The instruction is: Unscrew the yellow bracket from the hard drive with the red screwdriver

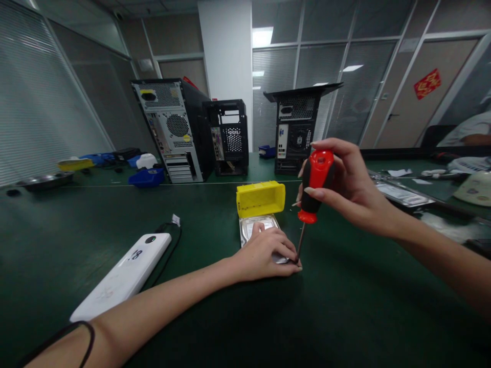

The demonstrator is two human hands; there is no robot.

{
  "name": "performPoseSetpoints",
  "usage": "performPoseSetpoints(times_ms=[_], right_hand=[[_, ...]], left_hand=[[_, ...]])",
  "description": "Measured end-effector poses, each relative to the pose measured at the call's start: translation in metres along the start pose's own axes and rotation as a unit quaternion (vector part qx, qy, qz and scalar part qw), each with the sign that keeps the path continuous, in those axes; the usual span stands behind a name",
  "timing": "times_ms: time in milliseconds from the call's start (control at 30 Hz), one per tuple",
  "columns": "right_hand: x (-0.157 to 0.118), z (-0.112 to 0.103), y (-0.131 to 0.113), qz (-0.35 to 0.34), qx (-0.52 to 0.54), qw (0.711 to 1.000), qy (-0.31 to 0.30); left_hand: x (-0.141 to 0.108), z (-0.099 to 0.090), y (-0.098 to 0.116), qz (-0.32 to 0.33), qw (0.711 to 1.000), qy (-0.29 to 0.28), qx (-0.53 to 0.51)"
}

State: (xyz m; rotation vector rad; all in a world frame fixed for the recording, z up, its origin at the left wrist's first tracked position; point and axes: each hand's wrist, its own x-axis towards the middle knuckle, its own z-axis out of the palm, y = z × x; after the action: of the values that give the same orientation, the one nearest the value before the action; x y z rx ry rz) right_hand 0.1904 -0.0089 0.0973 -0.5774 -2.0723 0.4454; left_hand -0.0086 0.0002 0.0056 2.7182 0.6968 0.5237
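My right hand [355,191] grips a red-and-black screwdriver [316,176] by its handle, the shaft pointing down. Its tip meets the near right corner of a silver hard drive [246,228], close to the fingertips of my other hand. Lying across the drive, my left hand [264,250] holds it against the table with bent fingers and covers much of it. Exactly what the tip touches is hidden by those fingers. A yellow plastic bin [261,198] sits just behind the drive, its open side toward me.
On the green table [199,306], a white power bank-like device [123,278] with a black cable lies left. Computer cases [178,130] stand at the back. A blue bin [146,177] and metal dish [46,180] are far left. Metal parts [402,193] and another person's arm [475,139] are right.
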Motion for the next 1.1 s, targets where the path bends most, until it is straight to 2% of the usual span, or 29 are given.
performPoseSetpoints(times_ms=[233, 367, 500, 600, 933, 1100], right_hand=[[0.002, -0.006, -0.001, -0.003, 0.028, 1.000, -0.003], [0.004, -0.008, -0.006, 0.013, 0.130, 0.990, -0.045], [0.005, -0.002, -0.007, 0.065, 0.269, 0.958, -0.079], [0.004, 0.004, -0.003, 0.088, 0.342, 0.933, -0.070], [0.010, 0.019, 0.006, 0.093, 0.377, 0.921, 0.027], [0.011, 0.020, -0.001, 0.109, 0.457, 0.883, 0.001]], left_hand=[[0.000, 0.002, -0.001, -0.005, 1.000, -0.003, 0.000], [0.001, 0.002, -0.001, -0.008, 1.000, -0.005, -0.003], [0.002, 0.001, 0.001, -0.009, 1.000, -0.005, -0.010], [0.003, 0.001, 0.002, -0.009, 1.000, 0.000, -0.018], [0.003, 0.004, -0.001, -0.014, 1.000, 0.007, -0.024], [0.004, 0.002, -0.001, -0.016, 0.999, 0.003, -0.031]])
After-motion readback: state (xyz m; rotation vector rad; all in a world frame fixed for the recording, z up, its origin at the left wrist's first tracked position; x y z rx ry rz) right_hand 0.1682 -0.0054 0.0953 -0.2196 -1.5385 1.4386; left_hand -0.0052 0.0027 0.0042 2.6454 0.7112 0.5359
